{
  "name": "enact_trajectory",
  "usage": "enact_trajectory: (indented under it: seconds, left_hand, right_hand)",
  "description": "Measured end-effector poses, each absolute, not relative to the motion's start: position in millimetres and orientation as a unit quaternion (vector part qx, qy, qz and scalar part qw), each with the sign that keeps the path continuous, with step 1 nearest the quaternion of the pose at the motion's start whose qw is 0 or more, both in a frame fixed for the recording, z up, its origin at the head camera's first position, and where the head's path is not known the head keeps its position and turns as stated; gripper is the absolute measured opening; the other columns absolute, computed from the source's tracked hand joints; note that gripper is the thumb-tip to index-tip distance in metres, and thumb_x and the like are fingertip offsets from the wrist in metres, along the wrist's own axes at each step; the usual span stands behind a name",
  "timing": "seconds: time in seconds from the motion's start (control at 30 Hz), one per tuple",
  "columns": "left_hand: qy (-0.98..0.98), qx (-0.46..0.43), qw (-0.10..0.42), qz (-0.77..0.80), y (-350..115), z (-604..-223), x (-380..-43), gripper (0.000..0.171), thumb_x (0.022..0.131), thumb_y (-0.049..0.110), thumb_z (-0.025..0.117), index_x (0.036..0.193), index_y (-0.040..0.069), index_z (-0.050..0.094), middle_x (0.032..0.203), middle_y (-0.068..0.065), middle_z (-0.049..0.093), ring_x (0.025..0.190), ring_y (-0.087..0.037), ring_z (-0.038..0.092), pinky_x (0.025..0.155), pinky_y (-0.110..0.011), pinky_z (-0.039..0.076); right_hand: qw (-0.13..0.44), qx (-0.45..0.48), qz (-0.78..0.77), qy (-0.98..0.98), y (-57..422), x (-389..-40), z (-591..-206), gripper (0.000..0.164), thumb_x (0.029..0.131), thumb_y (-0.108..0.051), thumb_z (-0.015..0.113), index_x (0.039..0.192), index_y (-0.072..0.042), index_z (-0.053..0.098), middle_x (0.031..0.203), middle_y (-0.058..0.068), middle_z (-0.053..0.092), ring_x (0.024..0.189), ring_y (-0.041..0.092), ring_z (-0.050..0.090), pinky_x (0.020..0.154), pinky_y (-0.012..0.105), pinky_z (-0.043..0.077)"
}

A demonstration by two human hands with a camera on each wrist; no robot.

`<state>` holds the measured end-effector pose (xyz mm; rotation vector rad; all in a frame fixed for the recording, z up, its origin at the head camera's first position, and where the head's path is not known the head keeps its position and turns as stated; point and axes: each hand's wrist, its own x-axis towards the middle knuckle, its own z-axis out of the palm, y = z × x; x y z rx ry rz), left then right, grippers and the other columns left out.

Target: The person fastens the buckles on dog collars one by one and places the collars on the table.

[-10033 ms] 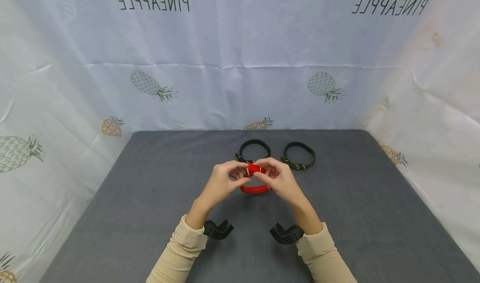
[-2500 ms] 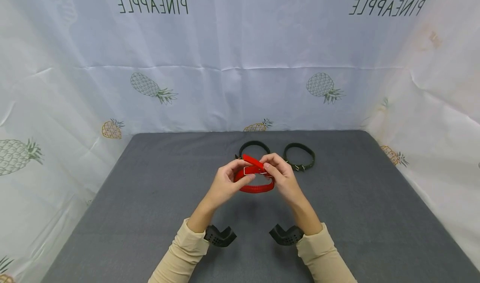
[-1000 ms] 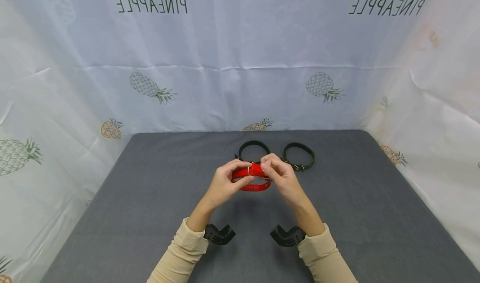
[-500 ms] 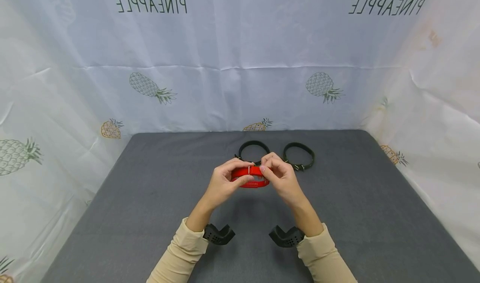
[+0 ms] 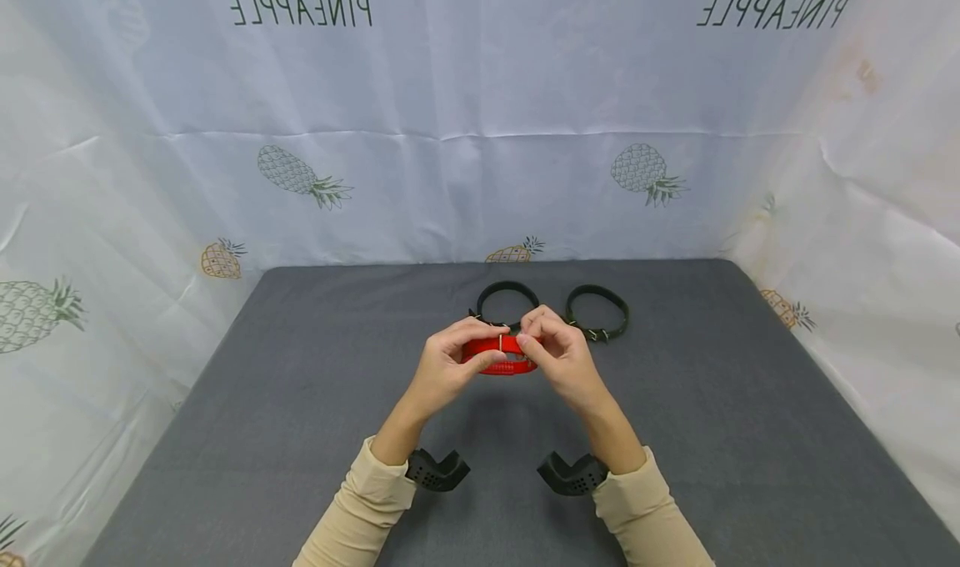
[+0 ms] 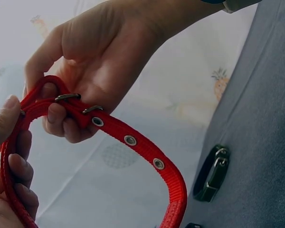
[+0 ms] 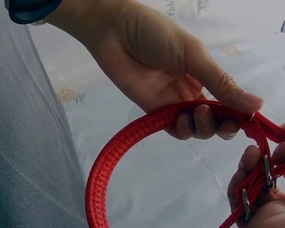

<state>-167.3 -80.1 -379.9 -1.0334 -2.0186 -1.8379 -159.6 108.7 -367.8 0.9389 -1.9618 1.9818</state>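
Observation:
Both hands hold a red dog collar (image 5: 510,368) in the middle, over the table. My left hand (image 5: 450,358) grips its padded band; in the right wrist view the left thumb (image 7: 249,99) lies on the strap by a metal buckle (image 7: 251,118), fingers curled beneath. My right hand (image 5: 558,350) pinches the strap beside that buckle. Two more metal fittings sit at its fingers, one being a ring (image 6: 68,97). In the left wrist view the strap makes a small loop (image 6: 50,81) there, and several eyelets (image 6: 130,140) run along the webbing. Part of the strap end is hidden by the fingers.
Behind the hands, a black collar (image 5: 508,285) lies buckled on the grey table (image 5: 337,417). To its right is a dark green collar (image 5: 618,300), also ring-shaped. A white curtain (image 5: 480,192) with pineapple prints encloses the back and sides.
The red strap's tail stuck up loose 2.5 seconds ago. It now lies flat along the band at the buckle, between the two hands. Both hands have barely moved.

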Motion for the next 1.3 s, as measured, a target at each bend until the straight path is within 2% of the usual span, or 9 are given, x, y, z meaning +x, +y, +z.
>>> enact_trajectory:
  seconds: [0.37,0.5,0.63,0.77,0.9,0.97,1.13,1.2,1.3]
  left_hand:
    - [-0.687,-0.353,0.11,-0.625,-80.2,-380.0,-167.5,0.03,0.084,0.003,0.071,0.11,-0.011,0.066,0.1,-0.025,0.066,0.085,-0.001,0.061,0.07,-0.021,0.057]
    - [-0.675,-0.356,0.113,-0.637,-79.4,-379.9,-167.5,0.027,0.084,-0.004,0.068,0.11,-0.012,0.066,0.102,-0.028,0.065,0.085,0.0,0.061,0.071,-0.019,0.056]
    - [-0.666,-0.347,0.107,-0.652,-79.5,-380.0,-167.2,0.028,0.086,-0.001,0.067,0.112,-0.012,0.065,0.102,-0.028,0.064,0.084,0.0,0.061,0.072,-0.016,0.055]
    - [-0.664,-0.34,0.107,-0.657,-80.6,-380.0,-167.5,0.029,0.087,0.001,0.067,0.113,-0.012,0.064,0.101,-0.029,0.063,0.082,0.0,0.06,0.073,-0.015,0.054]
    - [-0.663,-0.338,0.106,-0.66,-81.5,-379.6,-167.9,0.029,0.087,-0.002,0.066,0.113,-0.013,0.063,0.102,-0.029,0.063,0.083,0.0,0.059,0.075,-0.016,0.054]
    - [-0.662,-0.336,0.104,-0.661,-81.8,-379.6,-168.0,0.029,0.086,-0.004,0.066,0.113,-0.014,0.063,0.102,-0.029,0.063,0.083,0.0,0.06,0.076,-0.016,0.054]
    - [-0.656,-0.344,0.102,-0.664,-82.3,-380.6,-168.9,0.032,0.089,0.005,0.067,0.113,-0.015,0.062,0.1,-0.03,0.062,0.083,0.001,0.06,0.076,-0.015,0.055]
    - [-0.652,-0.347,0.1,-0.666,-82.2,-380.9,-169.2,0.035,0.089,0.011,0.067,0.113,-0.015,0.062,0.1,-0.03,0.061,0.083,0.001,0.06,0.076,-0.015,0.054]
    - [-0.651,-0.347,0.099,-0.667,-81.9,-380.6,-169.0,0.033,0.089,0.008,0.067,0.113,-0.015,0.062,0.1,-0.03,0.061,0.082,0.001,0.059,0.074,-0.014,0.054]
  right_hand:
    - [0.093,0.311,0.664,-0.673,109.6,-160.2,-367.9,0.018,0.092,0.006,0.052,0.075,0.01,0.05,0.09,-0.007,0.047,0.082,0.007,0.046,0.058,0.029,0.043]
    - [0.056,0.289,0.671,-0.68,112.3,-160.4,-367.0,0.018,0.097,-0.003,0.052,0.081,0.005,0.054,0.09,-0.008,0.052,0.075,0.01,0.05,0.059,0.026,0.045]
    - [0.003,0.262,0.686,-0.678,117.6,-161.8,-365.9,0.015,0.102,-0.016,0.047,0.095,-0.009,0.058,0.089,-0.01,0.058,0.071,0.01,0.056,0.068,0.023,0.05]
    - [-0.05,0.268,0.685,-0.676,122.8,-163.7,-365.7,0.022,0.105,-0.022,0.037,0.104,-0.013,0.057,0.083,-0.005,0.06,0.068,0.014,0.056,0.07,0.03,0.05]
    - [-0.086,0.281,0.67,-0.682,125.8,-164.3,-365.8,0.034,0.105,-0.024,0.031,0.103,-0.003,0.057,0.079,-0.002,0.06,0.066,0.016,0.052,0.068,0.034,0.047]
    - [-0.094,0.281,0.667,-0.683,126.1,-164.4,-365.9,0.034,0.105,-0.024,0.03,0.1,-0.005,0.058,0.078,-0.003,0.059,0.064,0.017,0.05,0.066,0.033,0.046]
    - [-0.093,0.283,0.67,-0.68,125.9,-165.0,-365.7,0.028,0.103,-0.02,0.032,0.097,-0.014,0.059,0.073,0.002,0.053,0.062,0.021,0.044,0.06,0.031,0.042]
    - [-0.091,0.283,0.67,-0.68,125.7,-165.2,-365.4,0.027,0.102,-0.02,0.033,0.097,-0.012,0.058,0.073,0.003,0.052,0.061,0.02,0.043,0.059,0.03,0.041]
    - [-0.089,0.28,0.671,-0.681,125.2,-165.3,-364.9,0.027,0.102,-0.02,0.033,0.095,-0.01,0.058,0.072,0.001,0.051,0.061,0.017,0.043,0.059,0.029,0.04]
